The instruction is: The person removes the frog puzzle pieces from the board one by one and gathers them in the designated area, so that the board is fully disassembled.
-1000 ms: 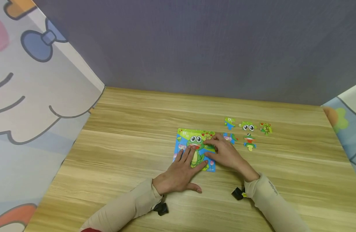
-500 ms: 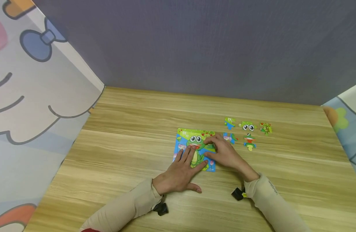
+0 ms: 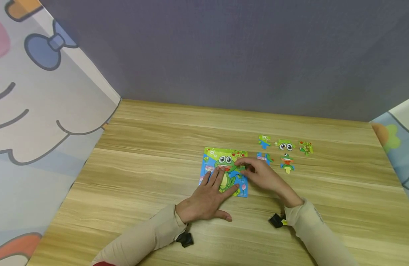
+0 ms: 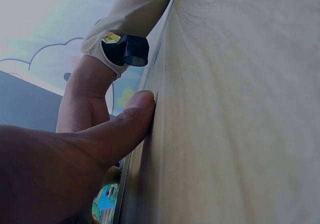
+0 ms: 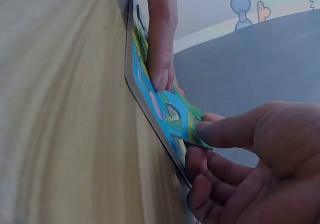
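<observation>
Blue-green puzzle piece point(image 5: 182, 119) tilts up, pinched by the right hand point(image 3: 264, 175), near the spread left hand point(image 3: 208, 199).

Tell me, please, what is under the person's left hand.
The left hand has its fingers on the frog puzzle, its palm over the table. The puzzle's lower left corner is covered and cannot be seen.
</observation>
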Demonstrator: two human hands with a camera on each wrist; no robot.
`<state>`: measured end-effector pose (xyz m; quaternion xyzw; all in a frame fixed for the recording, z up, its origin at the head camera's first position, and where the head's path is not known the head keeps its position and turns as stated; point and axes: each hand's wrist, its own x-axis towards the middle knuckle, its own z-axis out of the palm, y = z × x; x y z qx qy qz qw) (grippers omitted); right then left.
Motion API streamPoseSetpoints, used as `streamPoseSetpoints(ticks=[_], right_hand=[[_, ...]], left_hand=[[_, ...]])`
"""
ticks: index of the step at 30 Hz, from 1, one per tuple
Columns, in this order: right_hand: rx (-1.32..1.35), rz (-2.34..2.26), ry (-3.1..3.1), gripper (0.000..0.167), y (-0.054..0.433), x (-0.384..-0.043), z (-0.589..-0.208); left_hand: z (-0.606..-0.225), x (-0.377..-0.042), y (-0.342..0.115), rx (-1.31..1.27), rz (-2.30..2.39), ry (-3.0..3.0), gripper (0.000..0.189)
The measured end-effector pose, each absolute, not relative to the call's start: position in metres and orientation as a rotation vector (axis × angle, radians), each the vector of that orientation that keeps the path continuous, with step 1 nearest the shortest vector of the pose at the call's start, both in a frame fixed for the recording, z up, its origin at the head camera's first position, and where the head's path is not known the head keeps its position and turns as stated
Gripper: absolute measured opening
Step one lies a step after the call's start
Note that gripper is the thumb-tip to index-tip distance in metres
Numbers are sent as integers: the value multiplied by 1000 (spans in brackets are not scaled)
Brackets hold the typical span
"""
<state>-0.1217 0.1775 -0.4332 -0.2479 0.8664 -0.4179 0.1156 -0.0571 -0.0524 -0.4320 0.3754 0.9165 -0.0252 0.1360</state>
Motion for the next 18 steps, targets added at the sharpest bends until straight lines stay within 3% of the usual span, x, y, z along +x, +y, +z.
streamPoseSetpoints(ticks=[18], right_hand=[[-625, -1349, 2515, 27, 184, -125, -434]], left_hand=[[-432, -57, -52, 1085, -97, 2650, 92]])
